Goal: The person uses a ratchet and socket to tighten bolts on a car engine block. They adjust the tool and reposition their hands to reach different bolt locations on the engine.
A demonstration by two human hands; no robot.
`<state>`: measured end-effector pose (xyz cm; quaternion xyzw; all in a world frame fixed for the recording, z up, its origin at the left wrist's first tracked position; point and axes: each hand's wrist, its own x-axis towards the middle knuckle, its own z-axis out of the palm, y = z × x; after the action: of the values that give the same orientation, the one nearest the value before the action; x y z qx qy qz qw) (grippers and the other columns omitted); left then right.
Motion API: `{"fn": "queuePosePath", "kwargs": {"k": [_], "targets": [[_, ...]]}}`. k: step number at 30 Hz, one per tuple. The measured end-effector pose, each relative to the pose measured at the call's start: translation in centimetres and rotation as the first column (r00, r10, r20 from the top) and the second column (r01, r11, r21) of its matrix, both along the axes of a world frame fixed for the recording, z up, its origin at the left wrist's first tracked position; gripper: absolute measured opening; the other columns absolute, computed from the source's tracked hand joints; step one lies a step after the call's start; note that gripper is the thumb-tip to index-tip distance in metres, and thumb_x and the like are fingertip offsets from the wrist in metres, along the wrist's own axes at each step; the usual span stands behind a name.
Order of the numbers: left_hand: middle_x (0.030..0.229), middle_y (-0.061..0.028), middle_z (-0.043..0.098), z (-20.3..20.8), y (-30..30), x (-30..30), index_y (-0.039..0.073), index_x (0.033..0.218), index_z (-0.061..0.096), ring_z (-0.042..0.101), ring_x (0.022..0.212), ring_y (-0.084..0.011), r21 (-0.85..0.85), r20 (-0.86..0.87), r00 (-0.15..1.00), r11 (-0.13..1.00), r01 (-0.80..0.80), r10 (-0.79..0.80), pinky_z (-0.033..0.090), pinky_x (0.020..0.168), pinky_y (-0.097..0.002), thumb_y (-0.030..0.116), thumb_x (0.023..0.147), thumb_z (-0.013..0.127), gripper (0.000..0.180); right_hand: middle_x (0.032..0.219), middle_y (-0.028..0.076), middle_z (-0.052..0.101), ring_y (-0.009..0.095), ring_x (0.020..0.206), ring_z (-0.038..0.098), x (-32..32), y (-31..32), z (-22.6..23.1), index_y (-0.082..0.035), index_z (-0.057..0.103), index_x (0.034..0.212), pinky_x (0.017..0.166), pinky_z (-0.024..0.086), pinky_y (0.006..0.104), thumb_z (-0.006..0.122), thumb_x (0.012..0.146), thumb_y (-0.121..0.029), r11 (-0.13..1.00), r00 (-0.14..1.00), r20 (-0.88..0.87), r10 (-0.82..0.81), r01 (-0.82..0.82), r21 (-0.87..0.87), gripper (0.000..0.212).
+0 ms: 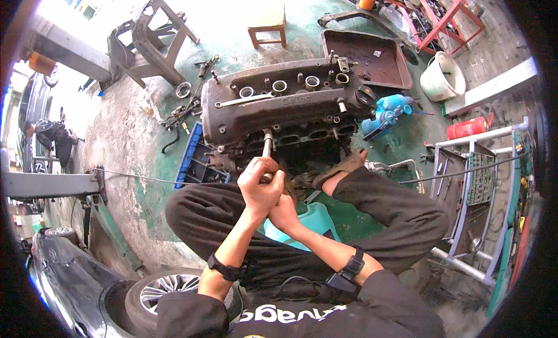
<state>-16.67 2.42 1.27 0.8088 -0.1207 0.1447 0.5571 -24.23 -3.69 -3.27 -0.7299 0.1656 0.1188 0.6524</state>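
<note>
A dark, oily engine (285,105) with a valve cover on top lies on the floor in front of me. My left hand (260,181) is closed around a socket wrench (267,145), whose metal shaft reaches the engine's near side. Just below, my right hand (283,213) is closed against the left hand and wrist; what its fingers hold is hidden. A combination spanner (247,99) rests on the valve cover. Beneath my forearms, between my legs, is a turquoise plastic container (308,224).
A blue crate (189,157) stands left of the engine, among loose metal parts (185,114). To the right are blue bottles (389,112), a brown tray (378,59), a white bucket (443,79), a red extinguisher (468,128) and a tool rack (479,181). A cable (145,178) crosses on the left.
</note>
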Motion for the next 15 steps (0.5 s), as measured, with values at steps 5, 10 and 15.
{"fn": "queuePosePath", "kwargs": {"k": [5, 10, 15], "targets": [[0.07, -0.0076, 0.06, 0.5, -0.3, 1.3, -0.001, 0.072, 0.057, 0.06, 0.064, -0.0156, 0.048, -0.025, 1.0, 0.999, -0.007, 0.008, 0.048, 0.061, -0.0259, -0.008, 0.066, 0.063, 0.011, 0.087, 0.023, 0.067, 0.033, 0.086, 0.067, 0.9, 0.3, -0.1, 0.003, 0.063, 0.096, 0.074, 0.049, 0.0398, 0.056, 0.08, -0.014, 0.996, 0.994, -0.105, 0.009, 0.0, 0.089, 0.024], [0.07, -0.0073, 0.06, 0.1, -0.1, 0.9, -0.001, 0.073, 0.058, 0.059, 0.062, -0.0136, 0.085, -0.087, 0.995, 0.995, 0.045, -0.038, 0.047, 0.059, -0.025, -0.007, 0.067, 0.063, 0.01, 0.088, 0.024, 0.066, 0.032, 0.088, 0.066, 0.3, 1.0, -0.3, 0.004, 0.063, 0.095, 0.075, 0.048, 0.0395, 0.057, 0.08, -0.013, 0.991, 0.98, -0.199, 0.001, 0.025, 0.128, 0.024], [0.071, -0.0073, 0.061, -0.5, 0.0, 0.4, 0.0, 0.072, 0.059, 0.059, 0.062, -0.0135, 0.072, -0.112, 0.994, 0.997, 0.003, 0.005, 0.047, 0.058, -0.0245, -0.008, 0.066, 0.063, 0.011, 0.086, 0.023, 0.067, 0.033, 0.086, 0.067, -0.2, 0.9, -0.7, 0.004, 0.063, 0.094, 0.074, 0.049, 0.04, 0.058, 0.079, -0.012, 0.997, 0.996, -0.077, -0.033, 0.038, 0.064, 0.022]]}}
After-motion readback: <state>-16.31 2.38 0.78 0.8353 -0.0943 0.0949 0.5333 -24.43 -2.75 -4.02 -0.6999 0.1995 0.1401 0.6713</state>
